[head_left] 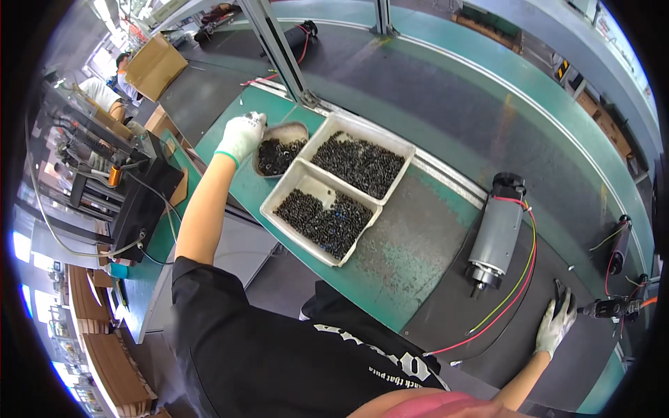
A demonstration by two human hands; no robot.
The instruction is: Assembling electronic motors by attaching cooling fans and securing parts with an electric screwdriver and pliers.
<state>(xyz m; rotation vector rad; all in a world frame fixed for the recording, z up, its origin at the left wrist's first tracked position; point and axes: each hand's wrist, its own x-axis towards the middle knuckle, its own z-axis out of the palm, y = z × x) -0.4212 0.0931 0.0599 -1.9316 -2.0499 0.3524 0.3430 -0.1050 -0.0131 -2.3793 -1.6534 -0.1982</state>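
My left hand [243, 134], in a white glove with a green cuff, is beside the upper left rim of a small metal tray [260, 171] that holds dark rings. Its fingers are curled together, and what they may hold is hidden. Two white plastic bins of small black parts adjoin that tray: an upper bin [406, 152] and a lower bin [346, 259]. Far to the right, my gloved right hand [553, 326] lies low over the dark mat. A slim dark piece shows between its fingers, too small to name.
Left of the right hand lies a grey cylindrical motor [496, 235] with red, yellow-green and black wires. A black power tool [612, 308] with an orange hose is at the right. A metal post [280, 56] rises behind the bins. Another motor [296, 38] sits farther back.
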